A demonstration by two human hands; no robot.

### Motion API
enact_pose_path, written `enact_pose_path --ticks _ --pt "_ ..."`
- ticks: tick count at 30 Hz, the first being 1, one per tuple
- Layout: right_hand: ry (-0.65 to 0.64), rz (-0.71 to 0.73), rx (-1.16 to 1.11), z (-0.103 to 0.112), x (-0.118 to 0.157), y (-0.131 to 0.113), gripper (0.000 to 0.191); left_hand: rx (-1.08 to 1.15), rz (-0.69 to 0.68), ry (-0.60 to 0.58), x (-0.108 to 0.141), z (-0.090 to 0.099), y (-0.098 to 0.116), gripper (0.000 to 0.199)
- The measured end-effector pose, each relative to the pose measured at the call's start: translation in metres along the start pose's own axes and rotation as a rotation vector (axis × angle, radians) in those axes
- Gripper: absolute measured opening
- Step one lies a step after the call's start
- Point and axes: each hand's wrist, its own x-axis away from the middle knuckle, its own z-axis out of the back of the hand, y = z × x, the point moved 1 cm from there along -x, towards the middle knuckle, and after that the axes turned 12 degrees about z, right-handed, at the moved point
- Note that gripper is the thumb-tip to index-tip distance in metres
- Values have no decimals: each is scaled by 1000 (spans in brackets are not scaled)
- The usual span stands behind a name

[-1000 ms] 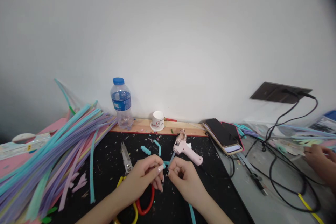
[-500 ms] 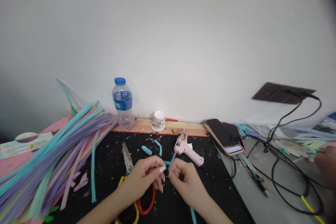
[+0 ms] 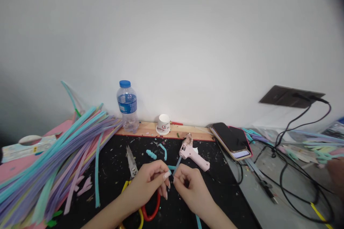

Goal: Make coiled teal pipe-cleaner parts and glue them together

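- Turquoise bit [image 3: 170, 173]: pinched in L hand [image 3: 150, 182], over blk mat [image 3: 224, 195].
- R hand [image 3: 190, 184]: thumb + index pressed tog. at small dark bit [image 3: 171, 178]; can't tell if gripping it.
- Best: brace L, tiny moves w/ R, avoid bumping glue gun [image 3: 197, 158].

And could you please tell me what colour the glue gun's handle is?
The glue gun's handle is pale pink; the head view shows it best.
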Motion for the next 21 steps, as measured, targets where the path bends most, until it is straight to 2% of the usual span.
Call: enact_pose_path --ticks 10,15,21 --pt "45 -3 14 3 -1 2 19 -95 -37 62 0 0 0 16" --pt "92 9 55 5 -1 6 18 -277 -66 157 2 3 7 16" --pt "43 65 119 3 1 3 16 -516 -155 232 6 6 13 16"
